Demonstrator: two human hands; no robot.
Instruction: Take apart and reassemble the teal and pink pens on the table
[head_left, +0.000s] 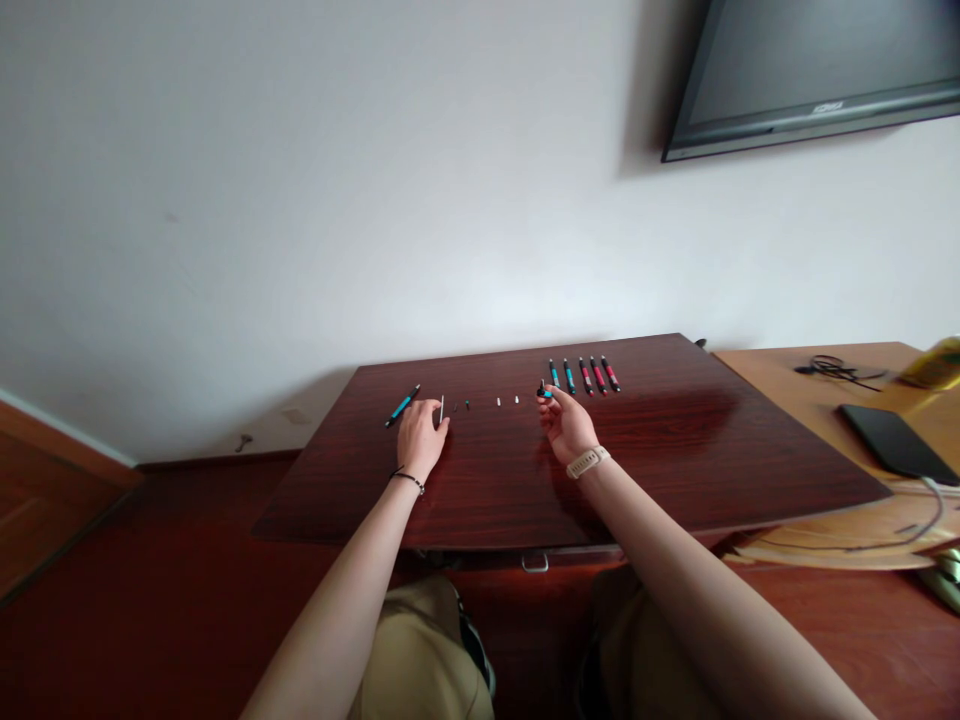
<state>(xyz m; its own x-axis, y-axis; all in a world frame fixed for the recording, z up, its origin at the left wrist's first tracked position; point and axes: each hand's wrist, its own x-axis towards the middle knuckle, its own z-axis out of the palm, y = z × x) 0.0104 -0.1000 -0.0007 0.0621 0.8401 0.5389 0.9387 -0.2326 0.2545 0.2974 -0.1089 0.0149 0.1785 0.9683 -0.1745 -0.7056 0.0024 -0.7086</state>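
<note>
My left hand is over the left part of the dark table, fingers bent, with a thin pale rod like a pen refill between thumb and forefinger. Beside it lies a blue and black pen. My right hand is raised a little over the table, its fingers closed on a blue and black pen part. Between the hands lie a small dark piece, a small green and black piece and two small white pieces.
Beyond my right hand, blue pens and red pens lie in a row. A wooden table adjoins on the right, with a black cable and a dark flat device. A screen hangs above.
</note>
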